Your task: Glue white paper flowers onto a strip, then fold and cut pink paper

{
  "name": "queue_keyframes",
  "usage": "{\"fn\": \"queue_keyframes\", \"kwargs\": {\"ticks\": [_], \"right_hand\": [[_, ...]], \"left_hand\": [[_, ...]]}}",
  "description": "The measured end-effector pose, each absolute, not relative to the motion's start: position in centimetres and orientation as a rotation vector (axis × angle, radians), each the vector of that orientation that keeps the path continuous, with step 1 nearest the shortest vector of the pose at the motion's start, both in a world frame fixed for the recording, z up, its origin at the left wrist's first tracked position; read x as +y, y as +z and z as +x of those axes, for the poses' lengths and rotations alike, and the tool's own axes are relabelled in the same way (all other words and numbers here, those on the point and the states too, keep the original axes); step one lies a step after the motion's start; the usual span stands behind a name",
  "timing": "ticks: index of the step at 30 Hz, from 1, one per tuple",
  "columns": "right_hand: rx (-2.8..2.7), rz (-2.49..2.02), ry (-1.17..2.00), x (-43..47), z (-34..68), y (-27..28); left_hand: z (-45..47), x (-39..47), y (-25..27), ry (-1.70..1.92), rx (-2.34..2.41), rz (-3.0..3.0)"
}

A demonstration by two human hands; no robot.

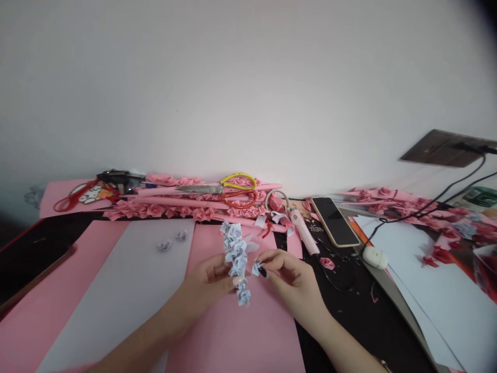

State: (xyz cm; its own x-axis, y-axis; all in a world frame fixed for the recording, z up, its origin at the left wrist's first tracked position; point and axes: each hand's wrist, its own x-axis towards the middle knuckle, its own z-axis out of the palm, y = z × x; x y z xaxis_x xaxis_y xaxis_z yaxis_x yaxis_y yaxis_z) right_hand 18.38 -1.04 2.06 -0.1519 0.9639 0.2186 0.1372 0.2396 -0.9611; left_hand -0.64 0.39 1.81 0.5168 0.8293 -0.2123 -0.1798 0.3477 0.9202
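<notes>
In the middle of the view my left hand (215, 277) is closed around a stem of pale blue paper flowers (235, 254), which it holds upright. Just to the right, my right hand (285, 272) pinches a single small pale blue paper flower (256, 268) between thumb and fingers, a short gap from the stem. Two loose pale flowers, one of them a paper rose (164, 245), lie on the white sheet (128, 290) to the left. Pink paper (240, 331) spreads beneath both hands.
Along the wall lie pink flower stems (174, 211) with scissors (205, 189) on top. To the right are a pink handheld tool (305, 233), a phone (336, 223), a white earbud case (375, 257) and white sheets (419, 280). Black cables (438, 194) run from the wall socket (438, 147).
</notes>
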Motion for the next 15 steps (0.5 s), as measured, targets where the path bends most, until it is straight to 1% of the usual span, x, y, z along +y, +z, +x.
{"fn": "queue_keyframes", "kwargs": {"ticks": [7,15], "right_hand": [[-1.470,-1.035,1.198,-1.4,17.6,2.1],[-1.268,-1.017,1.363,-1.1,17.0,1.9]], "left_hand": [[-0.2,0.5,1.0,0.797,0.829,1.071],[-0.4,0.1,0.7,0.854,0.902,1.147]]}}
